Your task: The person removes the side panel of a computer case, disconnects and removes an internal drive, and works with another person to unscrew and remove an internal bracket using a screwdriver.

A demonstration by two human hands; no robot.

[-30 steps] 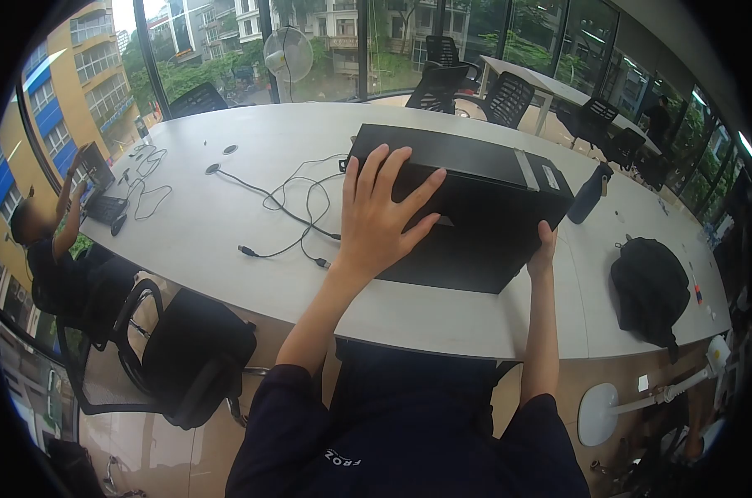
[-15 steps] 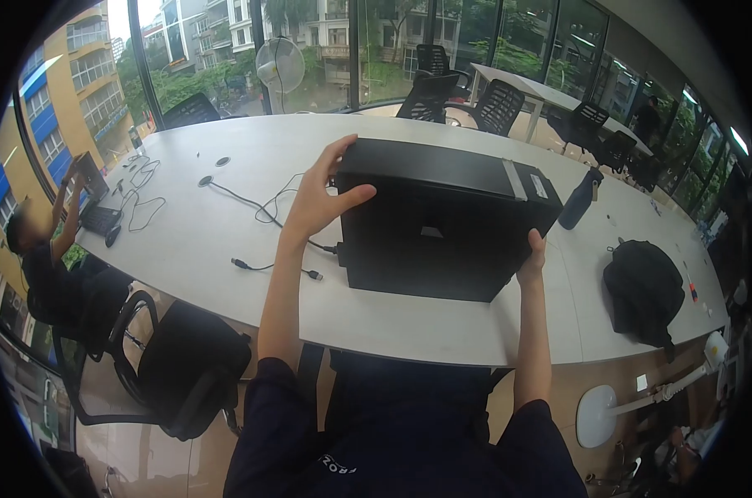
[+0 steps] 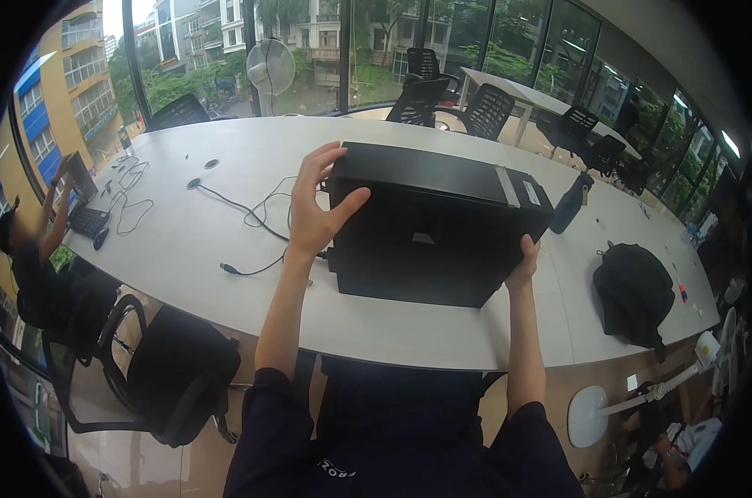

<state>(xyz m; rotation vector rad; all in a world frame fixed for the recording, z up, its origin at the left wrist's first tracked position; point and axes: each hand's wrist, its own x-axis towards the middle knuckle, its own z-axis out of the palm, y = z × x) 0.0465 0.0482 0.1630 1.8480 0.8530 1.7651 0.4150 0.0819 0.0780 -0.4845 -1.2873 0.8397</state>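
Note:
A black computer case point(image 3: 417, 241) stands on the white table in front of me, its broad dark side facing me and a pale strip and label near the right end of its top. My left hand point(image 3: 316, 203) grips its upper left corner, thumb on the near side and fingers round the left end. Lower down on the right end, my right hand point(image 3: 522, 264) holds the edge with its thumb showing; its other fingers are hidden behind the case. A black cable point(image 3: 255, 220) runs to the case's left end. Near my left forearm lies a USB plug point(image 3: 230, 268).
On the right of the table point(image 3: 392, 336) are a dark blue bottle point(image 3: 568, 205) and a black backpack point(image 3: 633, 290). At the far left a person point(image 3: 39, 257) holds a dark device near a keyboard point(image 3: 88, 222) and mouse point(image 3: 101, 238). An office chair point(image 3: 176, 365) stands lower left.
The view has shifted slightly, so most things sit a little further left. Both hands keep their grip on the computer case. One cable end is now mostly hidden by my left forearm.

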